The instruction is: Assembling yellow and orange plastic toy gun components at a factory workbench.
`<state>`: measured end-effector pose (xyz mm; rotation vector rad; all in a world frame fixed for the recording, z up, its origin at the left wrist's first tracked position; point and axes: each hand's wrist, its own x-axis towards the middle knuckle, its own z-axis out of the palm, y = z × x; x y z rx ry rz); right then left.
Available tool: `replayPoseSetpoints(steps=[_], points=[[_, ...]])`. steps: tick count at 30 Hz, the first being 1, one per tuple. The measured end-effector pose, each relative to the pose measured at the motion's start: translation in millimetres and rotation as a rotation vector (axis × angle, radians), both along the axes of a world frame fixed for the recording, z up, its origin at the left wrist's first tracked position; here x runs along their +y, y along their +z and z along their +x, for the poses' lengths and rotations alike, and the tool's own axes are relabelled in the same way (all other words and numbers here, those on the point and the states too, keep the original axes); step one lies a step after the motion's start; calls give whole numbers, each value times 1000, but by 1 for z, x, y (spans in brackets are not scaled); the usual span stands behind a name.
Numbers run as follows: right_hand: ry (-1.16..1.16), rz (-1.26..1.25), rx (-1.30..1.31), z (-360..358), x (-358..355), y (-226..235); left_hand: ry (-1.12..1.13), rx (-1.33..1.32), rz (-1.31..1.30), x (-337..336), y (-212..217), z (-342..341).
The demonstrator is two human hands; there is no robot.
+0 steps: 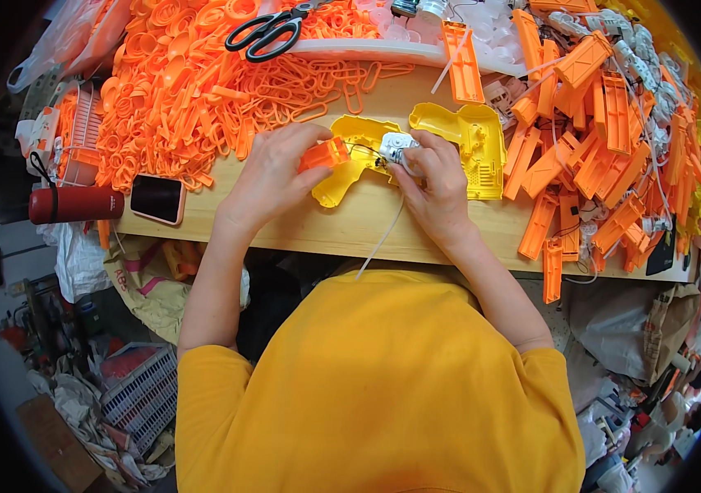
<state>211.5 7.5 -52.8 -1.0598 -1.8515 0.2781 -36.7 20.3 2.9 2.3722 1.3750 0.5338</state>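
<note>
Light wood table [293, 223], far side heaped w/ small orange plastic pcs [178, 99] on the left, orange box-shaped pcs [589, 131] on the right. Black-handled scissors [272, 37] lie on the far-left heap; red flask [77, 205] & phone [157, 199] sit side by side at the near-left edge. L hand [275, 168] pinches an orange box part [327, 154]; R hand [437, 182] grips a white module [398, 145] btwn thumb & fingers, dark wires btwn the two. Both parts are over the L yellow shell [332, 191], table ctr. R yellow shell [486, 148] lies just beside, partly hidden by R hand. White cord [385, 237] hangs toward the near edge.
</note>
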Motion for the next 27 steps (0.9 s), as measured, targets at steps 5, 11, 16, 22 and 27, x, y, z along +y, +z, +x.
replayPoseSetpoints(steps=[5, 11, 16, 22, 27], points=[[-4, 1, -4, 1, 1, -4, 97, -330, -193, 5, 15, 40], [-11, 7, -7, 1, 0, -2, 250, -196, -80, 1, 5, 53], [-8, 12, 10, 1, 0, -3, 289, -138, 10, 0, -4, 57], [-10, 15, 10, 0, 1, -3, 280, -253, -12, -1, -10, 61], [-14, 17, 17, 1, 3, -4, 161, -200, -136, -1, 4, 55]])
